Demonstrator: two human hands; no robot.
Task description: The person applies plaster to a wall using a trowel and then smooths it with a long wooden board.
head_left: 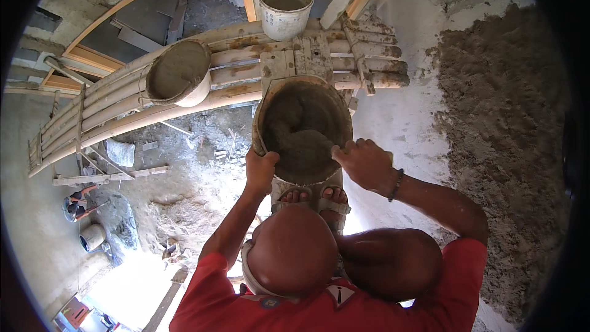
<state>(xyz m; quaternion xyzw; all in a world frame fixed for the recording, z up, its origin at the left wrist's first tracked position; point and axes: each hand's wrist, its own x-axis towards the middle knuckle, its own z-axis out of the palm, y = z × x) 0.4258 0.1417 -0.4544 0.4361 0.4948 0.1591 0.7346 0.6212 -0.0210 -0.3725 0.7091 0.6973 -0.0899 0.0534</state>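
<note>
A mortar-stained bucket (263, 110) of wet grey mortar (300, 147) stands before my feet on boards of a bamboo platform. My left hand (262, 169) is closed on its left rim, thumb near the lip. My right hand (362, 163) reaches over the right rim with curled fingers at the mortar; what they hold, if anything, is hidden. My bent knees and sandalled feet (335, 203) are just below the bucket.
A wide tub (178, 77) of mortar and a white bucket (284, 21) stand on the bamboo poles (369, 49). Right is a partly rough-plastered wall (498, 166). Far below left lie a rubble-strewn floor, a barrel (93, 238) and another person (77, 203).
</note>
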